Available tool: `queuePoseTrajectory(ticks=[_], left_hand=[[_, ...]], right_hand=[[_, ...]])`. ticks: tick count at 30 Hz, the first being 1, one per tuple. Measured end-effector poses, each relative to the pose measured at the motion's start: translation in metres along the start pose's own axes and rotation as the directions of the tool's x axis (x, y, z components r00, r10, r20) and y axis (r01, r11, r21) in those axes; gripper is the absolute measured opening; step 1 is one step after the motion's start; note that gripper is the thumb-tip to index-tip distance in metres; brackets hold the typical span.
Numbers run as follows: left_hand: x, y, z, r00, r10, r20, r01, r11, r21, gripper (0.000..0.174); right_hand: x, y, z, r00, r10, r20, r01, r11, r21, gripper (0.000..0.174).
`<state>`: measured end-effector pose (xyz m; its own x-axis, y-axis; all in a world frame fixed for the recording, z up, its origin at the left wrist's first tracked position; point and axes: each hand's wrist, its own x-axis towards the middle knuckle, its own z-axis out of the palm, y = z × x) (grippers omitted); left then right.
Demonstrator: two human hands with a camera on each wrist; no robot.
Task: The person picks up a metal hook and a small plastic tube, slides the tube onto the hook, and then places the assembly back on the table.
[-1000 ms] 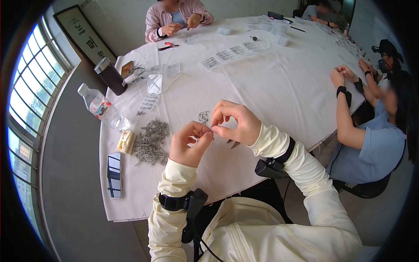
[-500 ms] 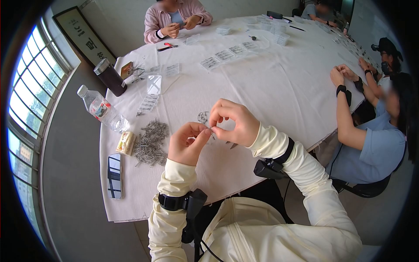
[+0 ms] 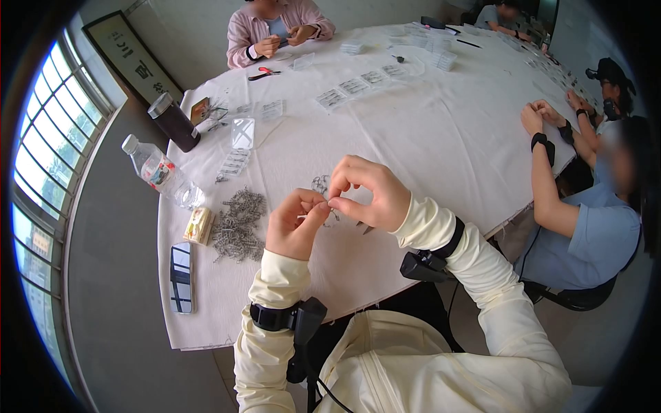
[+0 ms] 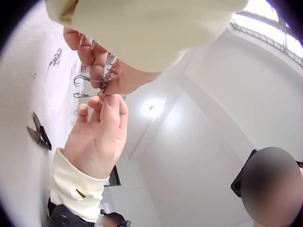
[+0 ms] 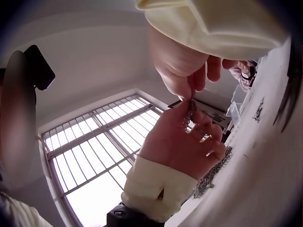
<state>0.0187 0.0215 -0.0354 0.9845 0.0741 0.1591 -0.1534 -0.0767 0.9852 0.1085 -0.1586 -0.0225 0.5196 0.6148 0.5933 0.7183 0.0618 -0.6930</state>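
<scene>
Pinching knobbly metal links, left hand, curved wire hooks

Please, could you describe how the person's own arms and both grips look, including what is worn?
The left sleeve and right sleeve are cream, long and wrinkled, with small slits near the cuffs. Over each goes a black strap carrying a dark, boxy camera. A thin black cable runs beside the left sleeve. The left grip and right grip are bare, without gloves.

Pale-clothed table under a heap of metal pieces, plastic bottle, dark flask, phone, pliers
</scene>
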Motion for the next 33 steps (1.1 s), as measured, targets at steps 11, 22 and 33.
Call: queuePoseTrajectory(ticks=[11,22,33], left_hand=[[0.000,0.006,0.002,1.000,-0.025,-0.001,0.025,0.997,-0.080,0.010],[0.000,0.007,0.000,0.997,0.029,-0.075,-0.038,0.992,-0.119,0.008],[0.002,0.003,-0.001,0.989,0.006,-0.151,-0.043,0.969,-0.245,0.009]], right_hand=[[-0.001,0.006,0.000,0.996,0.037,0.085,-0.044,0.996,0.082,0.007],[-0.003,0.003,-0.006,0.989,0.137,0.050,-0.141,0.986,0.085,0.008],[-0.008,0.018,0.004,0.846,0.397,0.355,-0.519,0.763,0.385,0.030]])
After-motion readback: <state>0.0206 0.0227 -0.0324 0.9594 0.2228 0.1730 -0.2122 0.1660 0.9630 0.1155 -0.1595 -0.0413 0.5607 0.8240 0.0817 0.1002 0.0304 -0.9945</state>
